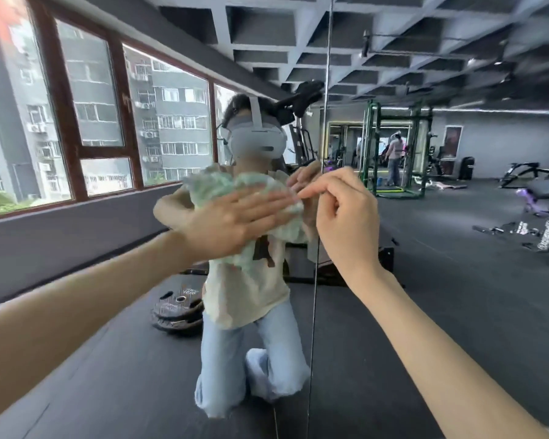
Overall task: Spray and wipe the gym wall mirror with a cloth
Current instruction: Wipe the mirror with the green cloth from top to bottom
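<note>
Guess the left hand lies flat on the cloth to push it evenly against the mirror; right hand curls by its edge, can't tell if pinching.

In the mirror the person wears a white strapped headset, a cream printed T-shirt and pale blue jeans.

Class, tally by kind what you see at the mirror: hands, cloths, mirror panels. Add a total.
Hands: 2, left hand and right hand
Cloths: 1, cloth
Mirror panels: 2, left panel and right panel
Total: 5
</note>
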{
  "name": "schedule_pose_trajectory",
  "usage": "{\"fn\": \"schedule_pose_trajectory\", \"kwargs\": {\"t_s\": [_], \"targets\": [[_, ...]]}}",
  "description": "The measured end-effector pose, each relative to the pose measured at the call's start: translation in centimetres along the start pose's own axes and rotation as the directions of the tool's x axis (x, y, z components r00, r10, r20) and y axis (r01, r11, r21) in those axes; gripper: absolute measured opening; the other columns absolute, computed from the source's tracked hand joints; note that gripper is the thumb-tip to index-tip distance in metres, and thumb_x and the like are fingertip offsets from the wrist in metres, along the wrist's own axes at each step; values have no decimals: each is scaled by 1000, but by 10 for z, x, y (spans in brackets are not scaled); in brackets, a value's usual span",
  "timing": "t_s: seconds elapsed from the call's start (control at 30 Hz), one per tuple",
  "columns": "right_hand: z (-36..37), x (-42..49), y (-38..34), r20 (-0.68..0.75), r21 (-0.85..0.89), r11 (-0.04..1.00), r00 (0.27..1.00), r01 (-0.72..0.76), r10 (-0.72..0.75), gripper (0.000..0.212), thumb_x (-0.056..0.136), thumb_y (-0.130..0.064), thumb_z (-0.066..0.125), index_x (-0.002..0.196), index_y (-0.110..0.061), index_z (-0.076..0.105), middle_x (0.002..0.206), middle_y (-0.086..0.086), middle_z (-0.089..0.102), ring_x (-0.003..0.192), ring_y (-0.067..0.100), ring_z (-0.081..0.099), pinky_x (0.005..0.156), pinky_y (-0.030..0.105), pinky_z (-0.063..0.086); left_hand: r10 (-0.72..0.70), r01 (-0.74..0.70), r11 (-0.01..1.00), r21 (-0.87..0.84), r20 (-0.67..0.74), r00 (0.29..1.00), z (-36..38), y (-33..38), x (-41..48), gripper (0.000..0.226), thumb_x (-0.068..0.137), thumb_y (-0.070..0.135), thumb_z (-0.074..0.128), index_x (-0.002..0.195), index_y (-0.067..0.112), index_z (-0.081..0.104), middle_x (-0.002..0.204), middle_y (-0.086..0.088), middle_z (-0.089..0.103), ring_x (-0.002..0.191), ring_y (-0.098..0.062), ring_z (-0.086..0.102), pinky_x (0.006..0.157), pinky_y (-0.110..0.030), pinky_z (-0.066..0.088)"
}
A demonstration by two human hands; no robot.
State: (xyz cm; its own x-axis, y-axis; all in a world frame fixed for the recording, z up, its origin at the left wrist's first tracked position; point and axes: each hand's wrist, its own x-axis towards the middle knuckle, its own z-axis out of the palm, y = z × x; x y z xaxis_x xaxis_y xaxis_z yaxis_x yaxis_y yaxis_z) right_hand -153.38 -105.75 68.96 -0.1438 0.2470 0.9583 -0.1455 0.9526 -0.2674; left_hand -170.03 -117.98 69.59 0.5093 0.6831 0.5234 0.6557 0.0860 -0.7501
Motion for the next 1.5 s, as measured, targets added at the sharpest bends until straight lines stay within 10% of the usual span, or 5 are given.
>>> {"fn": "schedule_pose_trajectory", "kwargs": {"t_s": [0.2,0.53,0.77,1.1,1.5], "targets": [[9,-35,20,-10,-32,994,995,103,-104,34,89,1,46,74,-18,71,88,-10,59,78,5,57,65,20,47,-716,706,691,-157,-281,639,-34,-34,-1,46,100,22,34,146,25,29,154,2,24,143,-9,11,116,-28,-3],[24,-63,3,59,28,985,983,173,-174,24,92,4,46,94,-6,68,97,2,64,86,6,60,79,5,42,81,-90,983,159,62,995,19,42,-58,61,87,11,53,144,19,34,149,-5,34,139,-22,29,113,-49,22],[27,-39,-26,-119,64,984,980,168,-159,26,88,6,48,103,-7,64,103,-1,61,92,5,57,85,11,45,-519,542,840,23,-260,814,11,1,-25,89,72,-11,66,147,18,27,152,-5,28,139,-15,17,116,-34,-1],[64,-62,-32,84,13,968,965,250,-250,30,94,0,44,116,-9,62,115,-4,54,96,3,53,86,7,39,-494,506,834,-220,110,862,-13,38,-73,69,98,19,34,150,20,-10,158,2,-10,140,-3,-19,109,-19,-23],[146,-17,-89,252,-204,833,850,514,-462,21,94,4,43,112,2,55,114,18,53,99,31,55,83,43,50,-644,677,735,21,-287,709,-64,-34,-107,22,78,5,69,100,5,69,101,-10,66,94,-26,59,86,-29,45]]}}
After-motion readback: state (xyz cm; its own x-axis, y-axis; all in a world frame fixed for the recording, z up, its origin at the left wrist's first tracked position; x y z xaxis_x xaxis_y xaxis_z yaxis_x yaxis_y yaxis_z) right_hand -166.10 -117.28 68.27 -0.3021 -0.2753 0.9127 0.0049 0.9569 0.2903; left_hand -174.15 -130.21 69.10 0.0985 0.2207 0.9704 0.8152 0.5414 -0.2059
